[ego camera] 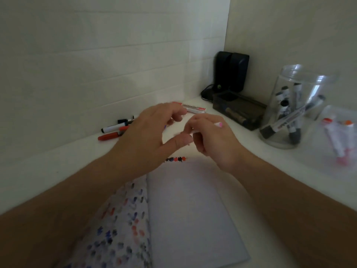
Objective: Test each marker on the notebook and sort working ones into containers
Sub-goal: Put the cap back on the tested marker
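The right hand (pixel 210 138) grips a pink-tipped marker (pixel 218 124) above an open notebook (pixel 193 206) on the table (pixel 270 171). The left hand (pixel 152 132) hovers beside it, fingers loosely spread, holding nothing. Beyond lie loose markers (pixel 114 130).

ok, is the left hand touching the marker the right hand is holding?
Cannot tell. In the head view the left hand has its thumb tip right beside the marker in the right hand, but blur hides any contact or gap.
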Tool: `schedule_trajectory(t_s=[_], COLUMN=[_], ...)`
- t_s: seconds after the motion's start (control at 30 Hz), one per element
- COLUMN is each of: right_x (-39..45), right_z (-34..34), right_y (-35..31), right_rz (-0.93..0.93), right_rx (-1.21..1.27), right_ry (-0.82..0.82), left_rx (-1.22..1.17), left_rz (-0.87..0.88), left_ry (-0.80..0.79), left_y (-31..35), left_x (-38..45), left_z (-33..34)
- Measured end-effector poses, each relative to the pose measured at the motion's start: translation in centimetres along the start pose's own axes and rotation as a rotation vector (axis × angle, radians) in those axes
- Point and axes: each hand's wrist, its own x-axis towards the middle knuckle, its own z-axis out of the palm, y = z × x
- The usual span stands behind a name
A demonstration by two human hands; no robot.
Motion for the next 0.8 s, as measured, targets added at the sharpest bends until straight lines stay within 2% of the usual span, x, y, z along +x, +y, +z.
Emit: schedule_trajectory(t_s=[0.07, 0.1, 0.3, 0.53, 0.67, 0.8], right_x=[-0.1, -0.1, -0.5, -0.7, -0.7, -1.0], right_z=[0.0, 0.0, 0.6, 0.3, 0.6, 1.0], right_y=[-0.3, -0.3, 0.4, 0.5, 0.5, 0.4], right_rz=[0.085, 0.106, 0.130, 0.160, 0.161, 0.121], right_rx=[0.310, 0.370, 0.328, 0.405, 0.456, 0.428], right_ry=[-0.080, -0.108, -0.165, -0.143, -0.167, -0.156], left_rx=[-0.012, -0.014, 0.006, 0.124, 0.102, 0.144], left_rz=[-0.054, -0.056, -0.137, -0.123, -0.070, 0.011], left_ry=[-0.026, -0.049, -0.287, -0.274, -0.185, -0.169], left_y=[-0.6, -0.9, -0.8, -1.5, -1.8, -1.4], left_x=[-0.5, -0.8, -1.2, -1.4, -1.7, -1.7], left_z=[1.0, 1.5, 2.9, 2.8, 3.3, 3.1])
